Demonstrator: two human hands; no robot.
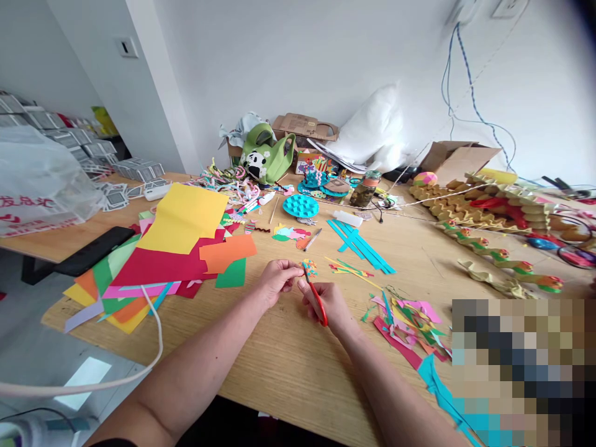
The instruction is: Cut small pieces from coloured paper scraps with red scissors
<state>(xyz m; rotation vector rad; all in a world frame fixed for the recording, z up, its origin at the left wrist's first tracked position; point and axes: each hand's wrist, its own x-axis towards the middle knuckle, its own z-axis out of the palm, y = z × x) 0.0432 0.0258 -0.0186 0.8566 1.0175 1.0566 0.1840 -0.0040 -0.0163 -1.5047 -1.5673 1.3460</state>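
Note:
Red-handled scissors [318, 301] sit in my right hand [328, 304], with the dark blades pointing away from me toward my left fingertips. My left hand [278, 279] is closed in a pinch beside the blades; whatever lies between its fingers is too small to make out. Just beyond the blades is a little pile of tiny cut paper bits [309, 267] in orange, blue and yellow. Thin yellow, red and green paper strips [349, 268] lie to the right of the pile. Farther back are longer blue paper strips [361, 245] and a pen [312, 239].
Coloured paper sheets [186, 217] are stacked at left, near a white cable [159, 329]. Paper scraps [410, 323] lie right of my right arm. Behind stand a blue scalloped plate [300, 205], a white glue bottle [348, 218], a jar [365, 191] and egg cartons [484, 205].

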